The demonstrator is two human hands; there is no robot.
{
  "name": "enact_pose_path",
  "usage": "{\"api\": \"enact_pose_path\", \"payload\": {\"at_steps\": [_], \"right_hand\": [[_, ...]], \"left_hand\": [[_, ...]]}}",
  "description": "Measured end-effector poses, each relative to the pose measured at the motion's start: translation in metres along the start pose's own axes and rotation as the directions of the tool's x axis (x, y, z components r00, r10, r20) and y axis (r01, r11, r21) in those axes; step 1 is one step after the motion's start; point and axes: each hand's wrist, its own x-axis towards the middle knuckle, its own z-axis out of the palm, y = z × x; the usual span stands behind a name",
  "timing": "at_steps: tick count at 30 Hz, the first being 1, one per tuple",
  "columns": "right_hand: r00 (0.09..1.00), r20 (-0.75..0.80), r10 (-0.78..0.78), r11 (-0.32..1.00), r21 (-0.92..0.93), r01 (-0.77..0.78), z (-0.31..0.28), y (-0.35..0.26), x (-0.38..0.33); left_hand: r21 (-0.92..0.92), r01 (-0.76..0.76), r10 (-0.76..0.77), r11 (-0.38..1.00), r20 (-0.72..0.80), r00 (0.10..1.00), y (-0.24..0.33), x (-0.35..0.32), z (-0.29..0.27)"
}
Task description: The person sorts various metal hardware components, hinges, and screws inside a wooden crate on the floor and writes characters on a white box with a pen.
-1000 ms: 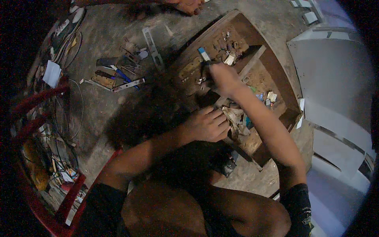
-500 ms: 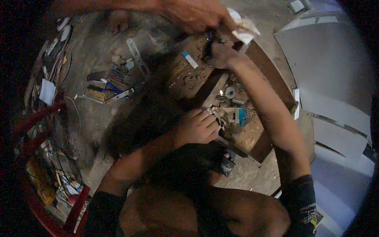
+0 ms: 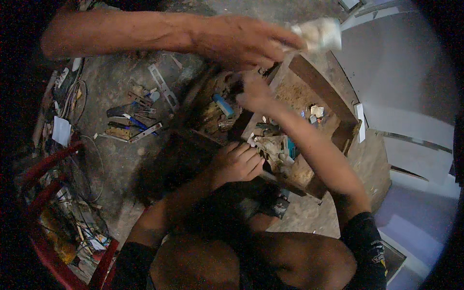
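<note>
My left hand (image 3: 239,162) lies at the near wall of a divided wooden box (image 3: 316,189), its fingers curled together over the edge. My right hand (image 3: 256,94) reaches over the divider between two compartments; its fingers are smeared and partly hidden, so what they hold is unclear. A blue tube-shaped thing (image 3: 223,106) lies in the left compartment, near my right hand. The right compartment holds a teal piece (image 3: 291,148), pale crumpled scraps (image 3: 270,146) and a small cream-coloured block (image 3: 316,111). Another person's hand (image 3: 251,42) comes across from the left with a blurred white cloth or paper (image 3: 319,36).
Left of the box, several hand tools (image 3: 135,118) and a pale slotted bar (image 3: 163,86) lie on the floor. Further left are a red frame (image 3: 46,169) and tangled cables (image 3: 77,96). Large pale panels (image 3: 401,72) stand at the right.
The other person's arm has come further into view, and the white thing has moved right. My right hand has shifted left and nearer. My left hand stays at the box edge.
</note>
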Motion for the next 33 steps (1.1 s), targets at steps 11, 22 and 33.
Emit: {"api": "enact_pose_path", "payload": {"at_steps": [11, 22, 33], "right_hand": [[0.983, 0.176, 0.056, 0.937, -0.35, 0.009, 0.045, 0.002, -0.011], [0.992, 0.115, 0.045, 0.999, 0.006, -0.046, 0.021, -0.041, -0.042], [0.854, -0.517, 0.061, 0.992, 0.123, 0.004, -0.004, 0.033, -0.128]], "left_hand": [[0.01, -0.064, 0.064, 0.998, -0.036, 0.997, -0.004, 0.005, 0.006], [-0.003, -0.055, 0.055, 0.998, 0.0, 0.998, -0.004, 0.007, 0.004], [-0.019, 0.009, -0.01, 1.0, -0.007, 1.0, 0.002, 0.016, 0.0]]}}
